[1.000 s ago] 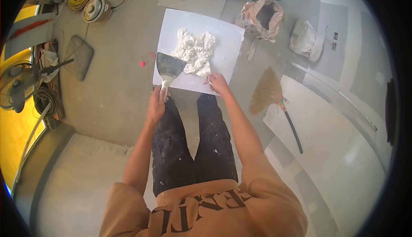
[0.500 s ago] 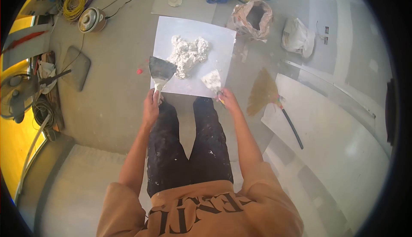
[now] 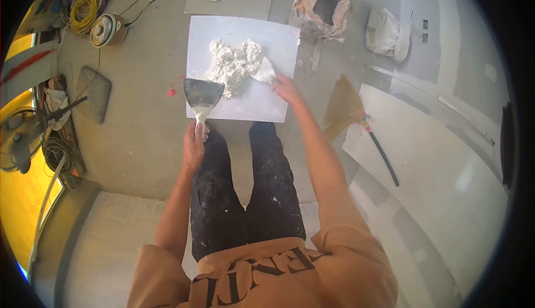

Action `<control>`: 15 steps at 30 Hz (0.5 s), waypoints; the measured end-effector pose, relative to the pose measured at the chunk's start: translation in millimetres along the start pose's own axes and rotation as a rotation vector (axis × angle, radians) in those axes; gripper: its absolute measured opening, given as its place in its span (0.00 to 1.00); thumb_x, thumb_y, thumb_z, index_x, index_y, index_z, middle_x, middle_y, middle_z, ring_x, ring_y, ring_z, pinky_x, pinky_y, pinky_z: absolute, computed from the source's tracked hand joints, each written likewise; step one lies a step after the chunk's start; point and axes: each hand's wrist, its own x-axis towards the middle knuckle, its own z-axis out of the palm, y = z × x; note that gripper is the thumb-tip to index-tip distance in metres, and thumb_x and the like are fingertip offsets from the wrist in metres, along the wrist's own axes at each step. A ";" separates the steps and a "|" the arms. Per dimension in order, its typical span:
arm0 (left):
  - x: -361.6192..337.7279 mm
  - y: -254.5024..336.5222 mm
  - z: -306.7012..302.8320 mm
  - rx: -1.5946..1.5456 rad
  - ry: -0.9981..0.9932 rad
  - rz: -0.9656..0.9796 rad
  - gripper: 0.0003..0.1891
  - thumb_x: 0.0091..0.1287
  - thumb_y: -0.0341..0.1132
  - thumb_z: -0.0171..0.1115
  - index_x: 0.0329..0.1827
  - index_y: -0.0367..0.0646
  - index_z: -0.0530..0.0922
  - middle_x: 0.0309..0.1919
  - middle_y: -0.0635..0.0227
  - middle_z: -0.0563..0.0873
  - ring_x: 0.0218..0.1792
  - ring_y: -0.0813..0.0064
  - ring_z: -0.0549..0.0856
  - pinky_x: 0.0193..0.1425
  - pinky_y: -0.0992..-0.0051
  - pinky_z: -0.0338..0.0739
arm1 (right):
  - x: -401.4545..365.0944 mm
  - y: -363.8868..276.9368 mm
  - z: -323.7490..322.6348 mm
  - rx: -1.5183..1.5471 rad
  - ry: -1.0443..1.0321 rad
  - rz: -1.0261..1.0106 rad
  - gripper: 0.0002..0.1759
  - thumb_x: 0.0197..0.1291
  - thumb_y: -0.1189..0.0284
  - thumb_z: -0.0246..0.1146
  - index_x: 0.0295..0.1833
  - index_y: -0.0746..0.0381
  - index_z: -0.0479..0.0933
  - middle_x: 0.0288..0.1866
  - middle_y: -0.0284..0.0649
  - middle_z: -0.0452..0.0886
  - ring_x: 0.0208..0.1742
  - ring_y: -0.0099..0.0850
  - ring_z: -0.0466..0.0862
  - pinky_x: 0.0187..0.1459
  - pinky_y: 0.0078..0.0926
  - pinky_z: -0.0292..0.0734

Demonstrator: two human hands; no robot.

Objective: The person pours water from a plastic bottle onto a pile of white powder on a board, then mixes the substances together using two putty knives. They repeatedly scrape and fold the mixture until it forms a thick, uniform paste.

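Observation:
A lumpy heap of white plaster compound [image 3: 235, 64] lies on a white board [image 3: 278, 37] in front of my legs. My left hand [image 3: 194, 141] is closed round the pale handle of a wide putty knife [image 3: 204, 94], whose dark blade is over the board's near left corner. At the board's right side, my right hand [image 3: 287, 89] grips a smaller putty knife [image 3: 264, 73]. Its white-smeared blade meets the right edge of the heap. My right fingers partly hide that knife's handle.
An open paper bag [image 3: 322, 11] and a white sack [image 3: 385, 35] stand beyond the board to the right. A broom [image 3: 345, 110] lies at right. Left are a rice cooker [image 3: 108, 31], a grey cushion-like pad [image 3: 95, 95] and a fan [image 3: 25, 124].
My right hand has moved forward, bringing the smaller putty knife from the board's near right corner to the heap's edge. My left hand still holds the wide knife, now slightly lower in view.

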 end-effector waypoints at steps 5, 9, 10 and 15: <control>-10.0 -19.7 14.9 -0.096 0.072 0.000 0.14 0.87 0.38 0.46 0.50 0.38 0.77 0.35 0.71 0.80 0.35 0.81 0.77 0.41 0.75 0.73 | 5.1 -172.3 16.2 -0.655 0.138 -0.163 0.10 0.60 0.75 0.60 0.33 0.65 0.86 0.41 0.54 0.90 0.40 0.49 0.91 0.43 0.50 0.85; -15.6 -22.9 21.7 -0.076 0.120 -0.017 0.13 0.86 0.38 0.47 0.54 0.37 0.77 0.37 0.70 0.82 0.37 0.81 0.79 0.43 0.75 0.75 | -34.4 -164.3 11.4 -0.549 0.150 -0.140 0.09 0.63 0.76 0.60 0.42 0.68 0.84 0.39 0.55 0.89 0.43 0.52 0.90 0.45 0.46 0.85; -13.3 -27.7 24.2 -0.089 0.122 -0.025 0.13 0.86 0.37 0.49 0.56 0.36 0.76 0.39 0.69 0.83 0.38 0.80 0.80 0.44 0.76 0.76 | -42.1 -141.8 9.1 -0.469 0.180 -0.099 0.11 0.66 0.75 0.60 0.47 0.69 0.83 0.40 0.55 0.89 0.45 0.52 0.90 0.46 0.44 0.84; -3.9 -47.6 38.2 -0.224 0.096 -0.042 0.11 0.84 0.33 0.53 0.60 0.36 0.74 0.46 0.66 0.85 0.45 0.78 0.83 0.51 0.75 0.79 | -100.2 18.9 -3.6 0.280 0.129 0.064 0.18 0.73 0.71 0.61 0.64 0.64 0.80 0.36 0.42 0.88 0.33 0.32 0.84 0.39 0.32 0.80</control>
